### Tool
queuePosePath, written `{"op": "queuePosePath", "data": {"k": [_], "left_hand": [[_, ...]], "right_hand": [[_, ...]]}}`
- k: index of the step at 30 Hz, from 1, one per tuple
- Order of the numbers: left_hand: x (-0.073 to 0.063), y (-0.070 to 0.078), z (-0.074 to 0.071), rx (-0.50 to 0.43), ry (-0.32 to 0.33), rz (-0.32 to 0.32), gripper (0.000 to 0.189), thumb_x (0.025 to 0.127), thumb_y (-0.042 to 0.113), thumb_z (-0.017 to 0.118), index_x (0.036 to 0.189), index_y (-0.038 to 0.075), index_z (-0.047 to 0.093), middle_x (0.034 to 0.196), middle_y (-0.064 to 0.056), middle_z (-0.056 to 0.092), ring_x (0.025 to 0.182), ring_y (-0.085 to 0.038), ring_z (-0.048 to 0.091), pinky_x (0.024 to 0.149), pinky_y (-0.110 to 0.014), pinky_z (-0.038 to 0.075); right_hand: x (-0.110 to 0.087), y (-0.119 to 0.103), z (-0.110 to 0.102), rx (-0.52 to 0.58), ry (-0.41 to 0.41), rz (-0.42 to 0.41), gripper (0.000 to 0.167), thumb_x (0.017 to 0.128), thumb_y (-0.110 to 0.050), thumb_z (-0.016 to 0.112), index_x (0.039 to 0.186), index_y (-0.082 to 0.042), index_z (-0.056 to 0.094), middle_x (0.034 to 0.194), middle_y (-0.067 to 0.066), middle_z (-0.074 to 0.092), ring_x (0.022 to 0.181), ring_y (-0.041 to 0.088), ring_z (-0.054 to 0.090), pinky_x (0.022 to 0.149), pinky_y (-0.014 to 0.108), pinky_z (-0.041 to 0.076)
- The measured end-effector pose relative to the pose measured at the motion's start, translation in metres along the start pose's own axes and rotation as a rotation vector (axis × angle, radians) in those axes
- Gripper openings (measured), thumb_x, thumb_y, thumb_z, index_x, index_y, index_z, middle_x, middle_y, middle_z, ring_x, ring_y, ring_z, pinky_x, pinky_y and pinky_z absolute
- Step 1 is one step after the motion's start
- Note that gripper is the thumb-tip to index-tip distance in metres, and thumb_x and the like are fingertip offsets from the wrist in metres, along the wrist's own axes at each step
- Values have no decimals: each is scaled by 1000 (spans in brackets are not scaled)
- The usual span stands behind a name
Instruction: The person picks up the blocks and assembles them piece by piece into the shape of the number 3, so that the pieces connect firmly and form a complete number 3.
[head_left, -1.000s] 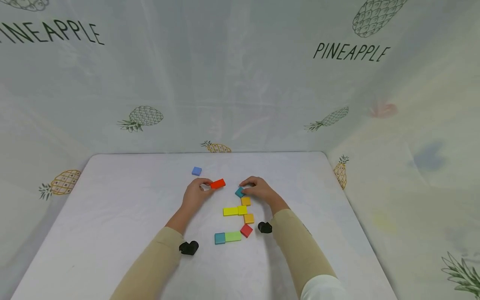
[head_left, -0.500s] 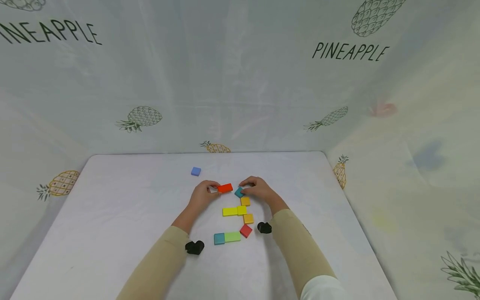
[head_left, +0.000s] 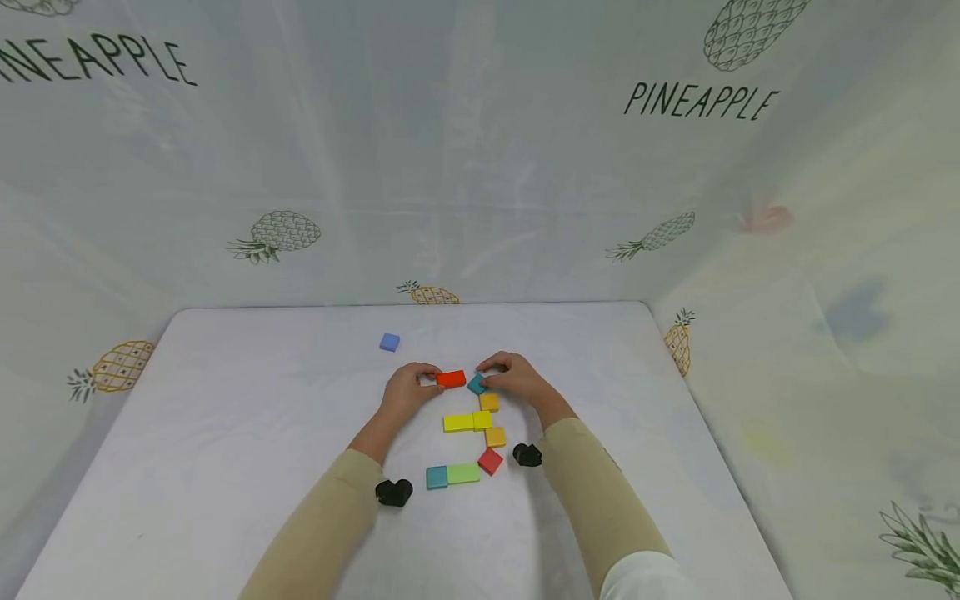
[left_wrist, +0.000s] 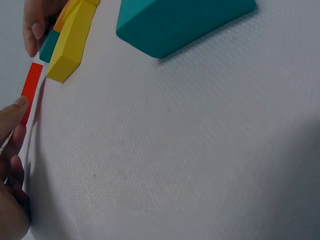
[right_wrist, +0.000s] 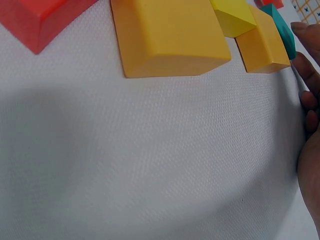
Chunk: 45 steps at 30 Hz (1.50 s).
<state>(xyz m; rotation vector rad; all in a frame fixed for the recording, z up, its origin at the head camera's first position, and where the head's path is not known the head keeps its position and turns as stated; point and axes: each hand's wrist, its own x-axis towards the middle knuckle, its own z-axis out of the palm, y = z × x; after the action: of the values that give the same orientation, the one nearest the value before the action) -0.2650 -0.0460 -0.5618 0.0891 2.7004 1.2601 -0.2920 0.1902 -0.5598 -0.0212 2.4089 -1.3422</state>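
My left hand [head_left: 405, 395] pinches the left end of a red rectangular block [head_left: 452, 379], thumb on the near side. The block's other end points at a small teal block [head_left: 476, 384], turned cornerwise. My right hand [head_left: 522, 382] holds that teal block between thumb and finger. Just below it sits an orange block [head_left: 489, 402]. In the left wrist view, the red block [left_wrist: 32, 87] is slightly raised on its shadowed side, beside the thumb. The right wrist view has the teal block [right_wrist: 283, 31] close against an orange block [right_wrist: 265, 45].
Nearer the body, a yellow bar [head_left: 458, 423], a yellow block [head_left: 482, 420], an orange block [head_left: 495, 437], a red block [head_left: 491, 461], a lime bar [head_left: 463, 473] and a teal block [head_left: 437, 477] form a curving line. A blue block [head_left: 390, 342] lies far left on the white table [head_left: 247, 433].
My left hand has moved right and slightly nearer with the red block, which now lies close to the teal block and is straighter. My right hand has stayed almost still.
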Motion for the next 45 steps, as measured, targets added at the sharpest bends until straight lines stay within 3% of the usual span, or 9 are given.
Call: {"op": "queuePosePath", "data": {"k": [8, 17, 45], "left_hand": [[-2, 5, 1, 62, 9, -4, 29, 86, 15, 76, 114, 12, 72, 106, -4, 65, 99, -25, 54, 91, -42, 45], [-1, 4, 3, 70, 5, -7, 30, 87, 16, 75, 117, 13, 71, 111, -4, 66, 106, -26, 55, 95, -45, 44], [3, 4, 5, 112, 21, -9, 32, 85, 19, 77, 116, 16, 72, 109, -2, 67, 102, -25, 54, 93, -42, 44]], "right_hand": [[0, 0, 0, -14, -3, -12, 17, 85, -24, 76, 102, -23, 74, 116, -3, 61, 115, 25, 47, 103, 46, 37], [-1, 0, 0, -27, 4, -1, 17, 86, -25, 75, 102, -25, 73, 116, -4, 61, 116, 26, 46, 104, 46, 37], [-3, -4, -2, 4, 3, 19, 17, 86, -24, 74, 103, -25, 74, 123, -2, 59, 121, 26, 44, 108, 49, 32]]}}
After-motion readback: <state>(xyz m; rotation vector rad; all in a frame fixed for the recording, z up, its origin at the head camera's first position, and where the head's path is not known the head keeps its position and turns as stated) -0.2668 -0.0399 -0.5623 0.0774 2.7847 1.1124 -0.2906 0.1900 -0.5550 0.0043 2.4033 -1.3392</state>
